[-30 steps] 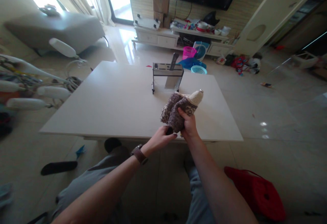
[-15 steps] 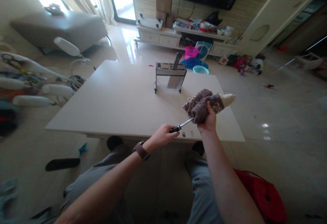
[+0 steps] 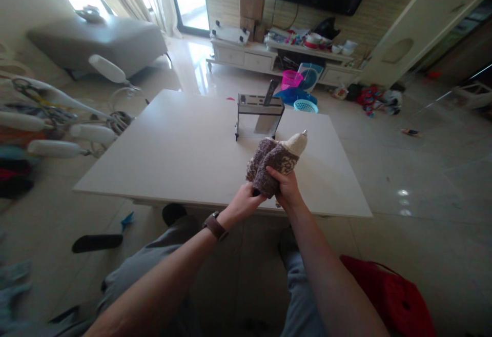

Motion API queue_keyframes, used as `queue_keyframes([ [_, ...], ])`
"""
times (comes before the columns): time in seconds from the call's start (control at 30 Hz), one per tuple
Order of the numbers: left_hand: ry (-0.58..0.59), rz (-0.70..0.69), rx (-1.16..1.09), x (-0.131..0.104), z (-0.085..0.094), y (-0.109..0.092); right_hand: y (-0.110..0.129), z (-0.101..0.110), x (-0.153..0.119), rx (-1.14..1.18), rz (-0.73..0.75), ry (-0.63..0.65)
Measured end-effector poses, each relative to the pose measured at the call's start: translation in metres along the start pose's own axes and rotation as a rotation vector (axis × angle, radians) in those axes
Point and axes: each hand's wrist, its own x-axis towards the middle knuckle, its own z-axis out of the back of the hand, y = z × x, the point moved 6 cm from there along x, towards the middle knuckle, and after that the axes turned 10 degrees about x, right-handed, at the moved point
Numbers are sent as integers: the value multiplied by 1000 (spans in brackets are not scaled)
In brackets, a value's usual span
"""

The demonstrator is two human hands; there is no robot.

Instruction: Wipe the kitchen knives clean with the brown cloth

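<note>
My left hand [image 3: 245, 201] is closed around the black handle of a honing steel, low over the table's front edge. A brown and cream towel [image 3: 265, 170] wraps the rod, and only the metal tip of the honing steel [image 3: 305, 132] pokes out at the upper right. My right hand [image 3: 287, 189] grips the towel around the rod, thumb on top, close beside my left hand. Behind the towel, a knife block [image 3: 246, 102] stands on the white table [image 3: 172, 147]. One knife [image 3: 271, 92] sits in it, black handle upward.
White rounded pieces on a rack [image 3: 107, 68] crowd the table's left side. Beyond the table are a pink basket [image 3: 291, 79], a light-blue basket [image 3: 306, 105] and a TV cabinet [image 3: 257, 61]. A red bag [image 3: 395, 291] lies by my right leg.
My right hand has slid the towel down the rod toward my left hand, covering the bare shaft near the handle. The rod's tip now shows past the towel. The view has shifted slightly.
</note>
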Motion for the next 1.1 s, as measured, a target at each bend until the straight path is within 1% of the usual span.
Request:
queue_keyframes([
  [0.17, 25, -8, 50, -2, 1, -7, 0, 3, 1, 26, -9, -22],
  [0.3, 34, -20, 69, -2, 1, -16, 4, 1, -1, 31, -25, -20],
  [0.4, 45, -14, 71, -3, 2, -19, 5, 0, -1, 31, -34, -15],
  [0.7, 77, 5, 64, -5, -1, -14, 1, 7, -2, 22, -54, -31],
  [0.93, 41, 10, 71, -4, 3, -9, -3, 0, -1, 39, -60, -19],
  [1.1, 52, 33, 57, -4, 4, -9, -5, 1, 1, 30, -60, -29],
])
